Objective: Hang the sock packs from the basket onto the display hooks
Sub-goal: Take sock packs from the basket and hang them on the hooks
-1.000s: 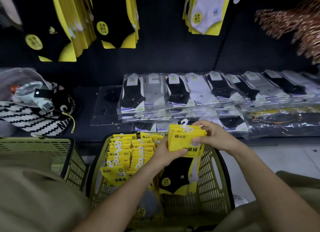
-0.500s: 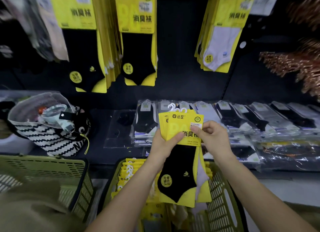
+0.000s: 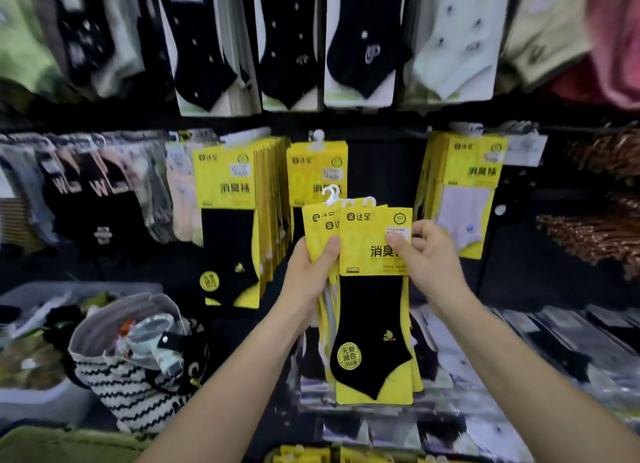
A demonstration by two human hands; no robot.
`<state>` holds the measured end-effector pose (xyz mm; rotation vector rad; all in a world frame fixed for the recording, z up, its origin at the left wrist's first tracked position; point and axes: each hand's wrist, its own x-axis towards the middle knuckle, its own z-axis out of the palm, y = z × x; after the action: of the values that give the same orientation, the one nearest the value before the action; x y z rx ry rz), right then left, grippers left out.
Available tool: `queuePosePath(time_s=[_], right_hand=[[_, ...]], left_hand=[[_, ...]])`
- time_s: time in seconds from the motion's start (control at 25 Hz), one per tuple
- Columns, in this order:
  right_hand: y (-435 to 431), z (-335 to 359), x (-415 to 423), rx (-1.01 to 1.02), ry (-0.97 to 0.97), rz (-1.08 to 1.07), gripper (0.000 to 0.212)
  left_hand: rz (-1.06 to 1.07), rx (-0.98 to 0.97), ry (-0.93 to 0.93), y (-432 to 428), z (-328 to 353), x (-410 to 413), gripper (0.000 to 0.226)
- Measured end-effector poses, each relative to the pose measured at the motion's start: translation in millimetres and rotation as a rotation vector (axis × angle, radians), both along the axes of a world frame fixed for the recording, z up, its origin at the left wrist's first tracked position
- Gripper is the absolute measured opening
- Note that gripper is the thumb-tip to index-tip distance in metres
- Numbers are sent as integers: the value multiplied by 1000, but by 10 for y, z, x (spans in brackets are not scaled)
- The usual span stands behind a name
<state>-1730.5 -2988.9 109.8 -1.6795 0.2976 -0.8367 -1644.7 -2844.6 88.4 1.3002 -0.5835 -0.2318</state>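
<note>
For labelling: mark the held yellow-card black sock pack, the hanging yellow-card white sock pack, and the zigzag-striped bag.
held yellow-card black sock pack (image 3: 369,319): head view, black sock's middle.
hanging yellow-card white sock pack (image 3: 462,215): head view, white sock.
black-and-white zigzag-striped fabric bag (image 3: 119,391): head view, striped side.

Shop: sock packs (image 3: 227,220) on display hooks (image 3: 318,138).

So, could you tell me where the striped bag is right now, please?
The striped bag sits at lower left in the head view, below the hanging yellow sock packs.
</note>
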Motion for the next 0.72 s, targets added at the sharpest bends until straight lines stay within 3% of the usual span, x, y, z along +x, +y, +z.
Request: queuePosePath(time_s=[0.08, 0.2, 0.44, 0.72], right_hand=[[3, 196, 109, -25, -27, 53, 4], [-27, 468, 269, -12, -64, 38, 6], [22, 785, 656, -50, -38, -21, 7], [207, 850, 1036, -216, 21, -110, 11]], left_hand=[[147, -29, -81, 28, 199, 87, 22], [329, -34, -192, 182, 457, 251, 7], [497, -73, -327, 630, 804, 614, 8], [512, -93, -281, 1024, 931, 856, 5]])
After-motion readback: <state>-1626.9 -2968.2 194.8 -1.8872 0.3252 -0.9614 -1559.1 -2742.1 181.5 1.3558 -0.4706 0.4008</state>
